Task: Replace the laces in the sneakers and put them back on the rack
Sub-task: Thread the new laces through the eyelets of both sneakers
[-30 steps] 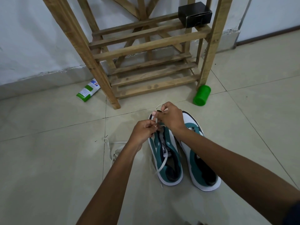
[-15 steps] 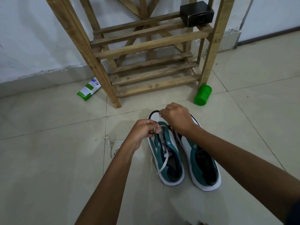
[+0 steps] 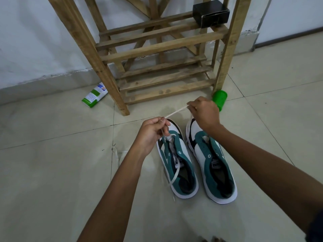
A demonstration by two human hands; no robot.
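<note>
A tiled floor (image 3: pixel 52 172) seen from above, with a pale wall behind. At far left a green and white packet (image 3: pixel 95 95) lies on the floor beside the wooden rack (image 3: pixel 157 48), whose slatted shelves hold a black box (image 3: pixel 211 13) at upper right. A loose white lace (image 3: pixel 116 153) lies on the tiles near the left forearm. The left hand (image 3: pixel 151 134) pinches a white shoelace (image 3: pixel 175 111) above the left sneaker (image 3: pixel 177 165), which stands on the floor in front of the rack. The lace stretches taut up to the right hand (image 3: pixel 203 113), which pinches its other end above the right sneaker (image 3: pixel 212 165). A green cup (image 3: pixel 220 99) lies behind that hand.
</note>
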